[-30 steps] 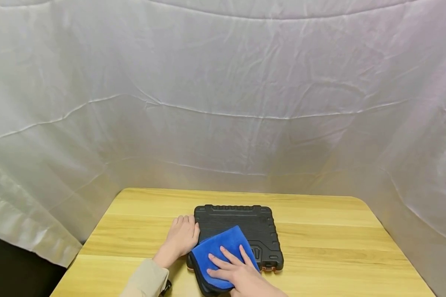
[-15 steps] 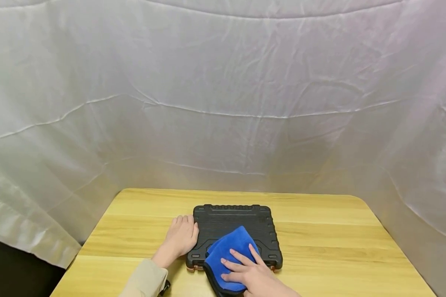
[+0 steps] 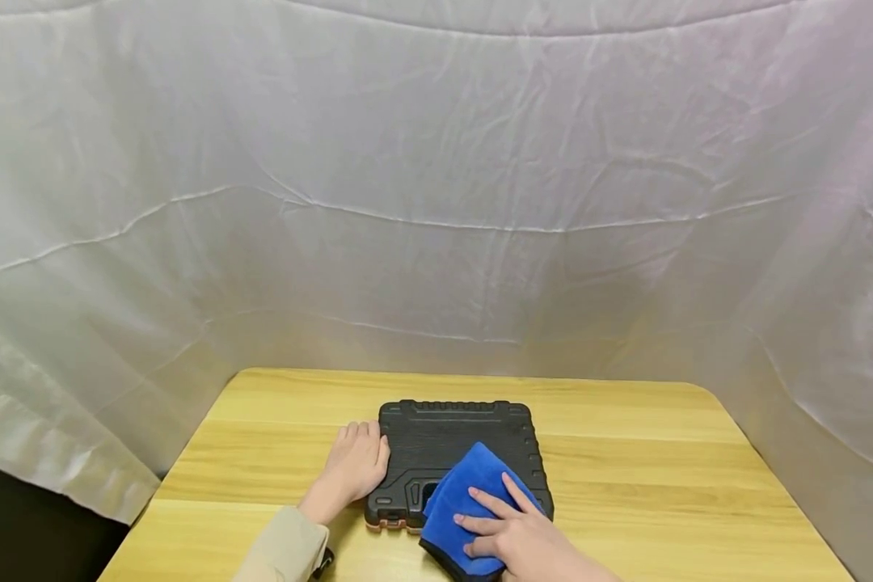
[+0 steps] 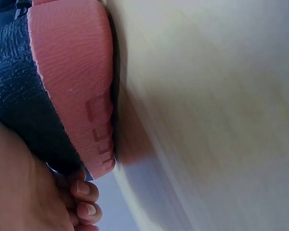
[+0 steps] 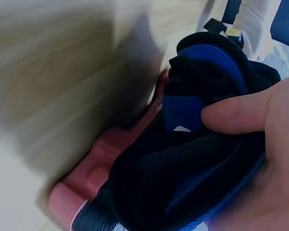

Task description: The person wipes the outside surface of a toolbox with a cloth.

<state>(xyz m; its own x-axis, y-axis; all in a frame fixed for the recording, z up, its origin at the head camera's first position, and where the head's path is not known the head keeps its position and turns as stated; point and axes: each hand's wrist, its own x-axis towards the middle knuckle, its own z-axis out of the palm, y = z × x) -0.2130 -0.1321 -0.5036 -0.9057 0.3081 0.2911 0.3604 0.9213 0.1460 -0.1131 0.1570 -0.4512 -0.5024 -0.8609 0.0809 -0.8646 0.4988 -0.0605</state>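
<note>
A black plastic carrying case [image 3: 432, 446] with a reddish lower shell [image 4: 74, 72] lies flat on the table. My left hand [image 3: 356, 462] holds its left side, and the left wrist view shows the fingertips [image 4: 84, 190] curled at the case's end. Over the case's near right part lies a folded blue cloth [image 3: 473, 485] with black trim. Spread across its top are the fingers of my right hand [image 3: 520, 537]. In the right wrist view the thumb [image 5: 236, 114] presses on the cloth's folded edge, so the cloth is pinched. Part of the case's front is hidden beneath it.
The wood-grain table [image 3: 662, 477] reaches out on both sides of the case and behind it. Pale hanging fabric [image 3: 436, 202] encloses the back and sides. A dark area [image 3: 29, 525] shows at the lower left, beyond the table.
My right hand has slid the cloth to the right along the near part of the case, uncovering its front left and part of the handle. The left hand and the case have stayed put.
</note>
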